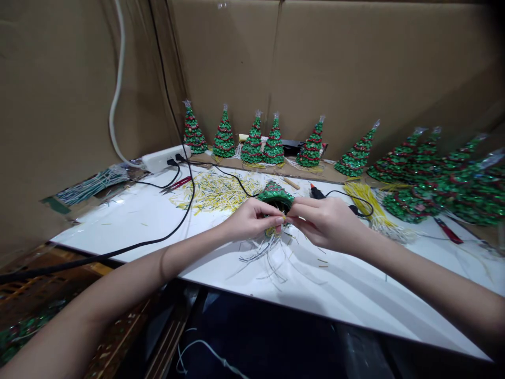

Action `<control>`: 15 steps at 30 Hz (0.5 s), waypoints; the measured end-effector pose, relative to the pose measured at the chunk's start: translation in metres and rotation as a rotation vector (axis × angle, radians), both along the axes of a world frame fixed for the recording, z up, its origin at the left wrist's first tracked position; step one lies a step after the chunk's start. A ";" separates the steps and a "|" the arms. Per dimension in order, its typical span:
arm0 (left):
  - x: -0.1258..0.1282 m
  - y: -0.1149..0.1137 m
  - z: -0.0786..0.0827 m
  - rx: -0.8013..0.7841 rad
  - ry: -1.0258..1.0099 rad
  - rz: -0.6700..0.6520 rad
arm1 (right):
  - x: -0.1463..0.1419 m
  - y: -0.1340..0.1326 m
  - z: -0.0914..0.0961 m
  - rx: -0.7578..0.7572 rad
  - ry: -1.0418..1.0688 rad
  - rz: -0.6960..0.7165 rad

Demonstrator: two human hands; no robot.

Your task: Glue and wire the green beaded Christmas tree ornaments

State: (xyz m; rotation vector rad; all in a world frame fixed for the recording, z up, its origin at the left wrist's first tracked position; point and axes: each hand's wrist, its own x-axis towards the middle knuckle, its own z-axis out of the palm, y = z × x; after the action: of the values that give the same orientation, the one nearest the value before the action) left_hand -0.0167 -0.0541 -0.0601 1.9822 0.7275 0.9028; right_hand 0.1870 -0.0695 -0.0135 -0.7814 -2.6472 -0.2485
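Observation:
A small green decorative Christmas tree (272, 188) lies on its side on the white table, its dark hollow base turned towards me. Thin white and yellow wires (268, 252) trail from it onto the tabletop. My left hand (248, 220) is closed in a pinch on wire ends just in front of the base. Fingertip to fingertip with it, my right hand (329, 223) pinches the same wires, with a bit of yellow showing between them. How the wire ends are joined is too small to tell.
Yellow and white wire scraps (215, 190) cover the table (158, 231) behind my left hand. Finished-looking trees (275, 142) line the back. A glue gun (316, 192), yellow wire bundle (361, 200), red-handled tools (448, 230) and power strip (158, 159) lie around. A black cable (181, 226) crosses the left side.

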 end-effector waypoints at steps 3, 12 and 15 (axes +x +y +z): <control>0.000 -0.003 -0.002 0.286 0.030 0.027 | -0.002 -0.004 -0.005 -0.310 0.240 -0.050; -0.004 -0.009 -0.011 0.816 0.260 0.051 | -0.008 -0.016 -0.028 -1.445 0.806 -0.241; -0.003 -0.009 -0.009 0.715 0.177 0.010 | -0.005 -0.019 -0.023 -1.320 0.644 -0.269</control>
State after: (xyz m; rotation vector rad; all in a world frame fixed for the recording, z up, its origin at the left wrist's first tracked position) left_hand -0.0200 -0.0630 -0.0693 2.7121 0.5487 1.1044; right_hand 0.1819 -0.0882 -0.0361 -1.2493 -1.7974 1.5320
